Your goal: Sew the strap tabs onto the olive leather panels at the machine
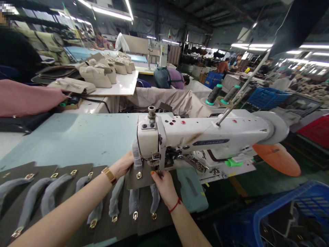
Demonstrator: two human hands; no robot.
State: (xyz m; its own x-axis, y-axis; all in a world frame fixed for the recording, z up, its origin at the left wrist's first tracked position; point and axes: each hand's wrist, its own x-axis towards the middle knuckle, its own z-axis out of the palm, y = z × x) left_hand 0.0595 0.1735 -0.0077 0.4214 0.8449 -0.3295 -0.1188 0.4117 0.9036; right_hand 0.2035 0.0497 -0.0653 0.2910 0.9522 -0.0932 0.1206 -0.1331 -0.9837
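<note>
A dark brown bag panel (pixel 144 179) with a gold buckle and a plastic-wrapped handle (pixel 136 156) lies under the head of a white sewing machine (pixel 180 132). My left hand (pixel 125 164) is at the panel's left side against the wrapped handle, which hides its fingertips. Close to the needle area, my right hand (pixel 164 187) pinches the panel's right edge between thumb and fingers. More brown panels (pixel 77 187) with wrapped handles and gold buckles overlap in a row along the front of the light blue table (pixel 84 133). The needle itself cannot be made out.
A blue plastic basket (pixel 257 219) with dark pieces stands at lower right. Black thread cones (pixel 214 94) rise behind the machine, whose handwheel (pixel 276 127) sticks out right. Beige bags (pixel 97 73) fill a white table further back. A person in purple (pixel 174 77) bends over behind.
</note>
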